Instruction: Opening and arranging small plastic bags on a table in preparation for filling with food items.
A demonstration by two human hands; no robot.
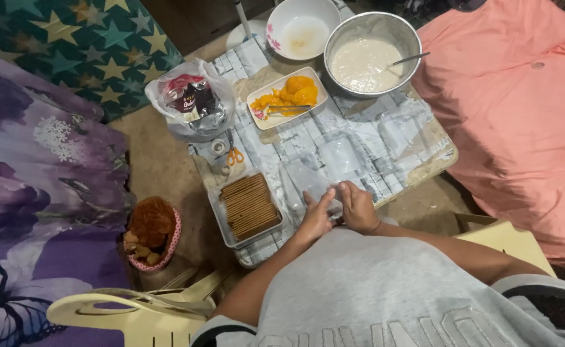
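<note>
My left hand (316, 215) and my right hand (358, 207) meet at the near edge of a small table (417, 170), both gripping a clear plastic container (311, 181) that is hard to make out. Left of my hands sits a clear tray of brown crackers (250, 205) in rows. Two more clear plastic tubs, one (340, 153) just beyond my hands and one (401, 132) farther right, rest on the table. At the far end stand a metal bowl of white cream (366, 61) with a spoon, a dish of yellow mango slices (287, 96) and an empty white bowl (302, 29).
A plastic bag of packets (192, 99) and small orange scissors (234, 156) lie at the table's left. A pink basket (151, 234) sits on the floor, a cream plastic chair (135, 311) stands near left, a pink cushion (520, 109) lies at the right.
</note>
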